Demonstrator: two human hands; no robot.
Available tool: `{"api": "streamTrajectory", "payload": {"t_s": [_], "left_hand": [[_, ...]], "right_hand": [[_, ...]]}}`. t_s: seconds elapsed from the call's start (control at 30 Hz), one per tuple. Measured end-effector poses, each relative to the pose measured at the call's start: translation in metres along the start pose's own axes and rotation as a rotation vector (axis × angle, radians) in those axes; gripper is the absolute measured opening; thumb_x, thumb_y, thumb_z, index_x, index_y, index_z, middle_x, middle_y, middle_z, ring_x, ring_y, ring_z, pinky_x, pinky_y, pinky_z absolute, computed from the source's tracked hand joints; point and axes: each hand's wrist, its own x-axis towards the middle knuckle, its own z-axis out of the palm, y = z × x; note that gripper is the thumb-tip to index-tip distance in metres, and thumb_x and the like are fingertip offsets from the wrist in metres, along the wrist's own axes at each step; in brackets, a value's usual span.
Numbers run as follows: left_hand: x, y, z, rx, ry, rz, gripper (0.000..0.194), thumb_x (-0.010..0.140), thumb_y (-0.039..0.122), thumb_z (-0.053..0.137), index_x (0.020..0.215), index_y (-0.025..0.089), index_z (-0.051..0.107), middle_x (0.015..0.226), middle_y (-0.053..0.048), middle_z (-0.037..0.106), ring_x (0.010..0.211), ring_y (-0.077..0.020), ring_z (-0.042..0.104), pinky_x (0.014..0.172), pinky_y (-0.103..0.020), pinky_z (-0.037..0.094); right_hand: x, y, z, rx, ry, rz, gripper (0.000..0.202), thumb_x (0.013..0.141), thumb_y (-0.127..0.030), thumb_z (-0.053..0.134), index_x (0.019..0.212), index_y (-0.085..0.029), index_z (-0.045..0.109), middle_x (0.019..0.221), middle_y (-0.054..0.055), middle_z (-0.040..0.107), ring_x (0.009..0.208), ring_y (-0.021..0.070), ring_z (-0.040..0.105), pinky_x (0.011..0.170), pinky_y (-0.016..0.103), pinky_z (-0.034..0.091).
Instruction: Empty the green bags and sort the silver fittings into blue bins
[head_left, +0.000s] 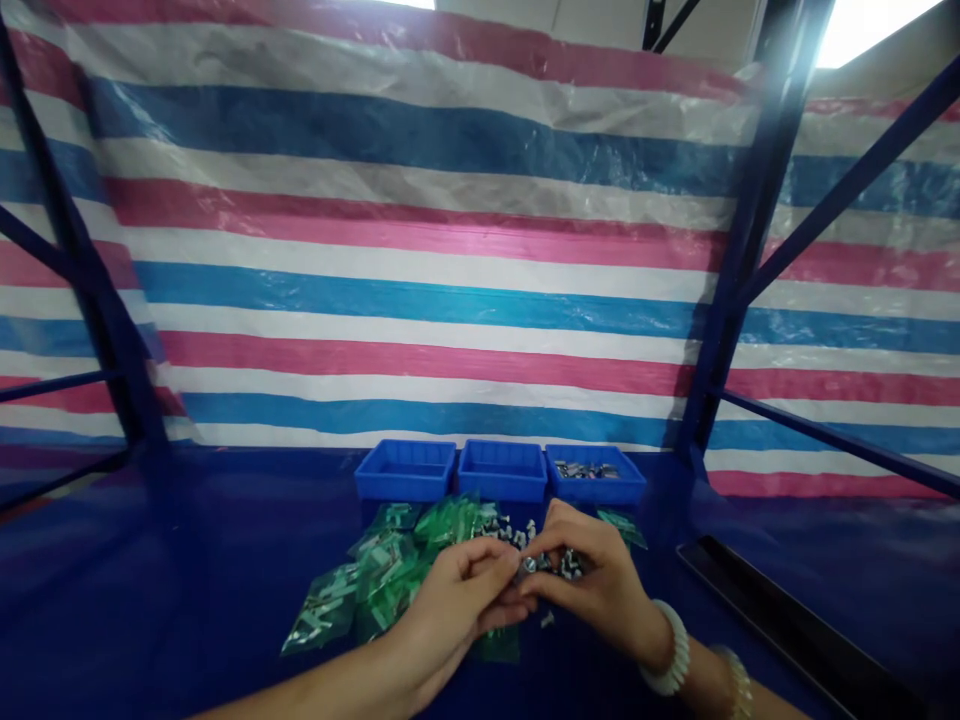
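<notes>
My left hand [466, 595] is closed in a pinch, its fingertips meeting those of my right hand [592, 570]. Between the two sets of fingers sits a small shiny metal screw [530, 565]; its lower part is hidden. Around and under my right hand lies a loose heap of small metal screws [571, 565], more of them showing behind the fingertips. One single screw [547, 620] lies apart on the blue table, nearer to me. Left of and partly behind my left hand, a pile of clear green plastic bags [386, 570] holds small parts.
Three blue bins stand in a row behind: the left bin [405, 494], the middle bin [502, 490] and the right bin [600, 492], which holds small metal parts. A long black flat object [787, 625] lies at right. Blue posts [739, 250] flank a striped sheet [420, 235].
</notes>
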Motion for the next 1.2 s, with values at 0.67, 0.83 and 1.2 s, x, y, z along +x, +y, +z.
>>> {"api": "streamTrajectory", "payload": {"t_s": [0.67,0.83,1.2], "left_hand": [[0.018,0.037,-0.028,0.915,0.102,0.729,0.026,0.086,0.022,0.046,0.101,0.022,0.067,0.105,-0.006,0.07,0.098,-0.0217,0.064,0.088,-0.036,0.049],[0.052,0.052,-0.068,1.322,0.097,0.553,0.027,0.084,0.031,0.047,0.102,0.021,0.065,0.098,-0.008,0.072,0.091,-0.0234,0.066,0.082,-0.036,0.05],[0.05,0.041,-0.066,1.637,0.173,0.551,0.043,0.075,0.026,0.051,0.116,0.019,0.06,0.099,-0.013,0.07,0.082,-0.0288,0.066,0.073,-0.039,0.049]], "right_hand": [[0.007,0.026,-0.015,0.338,0.073,0.404,0.023,0.075,-0.033,0.071,0.083,-0.02,0.054,0.085,0.005,0.072,0.083,0.0211,0.07,0.079,0.036,0.056],[0.018,0.071,-0.068,-0.569,0.207,0.203,0.024,0.086,-0.04,0.056,0.091,-0.018,0.066,0.081,0.008,0.069,0.072,0.0218,0.065,0.071,0.037,0.052],[0.012,0.101,-0.09,-0.763,0.228,0.225,0.027,0.086,-0.034,0.05,0.092,-0.015,0.068,0.086,0.011,0.071,0.086,0.0277,0.06,0.079,0.042,0.046]]}}
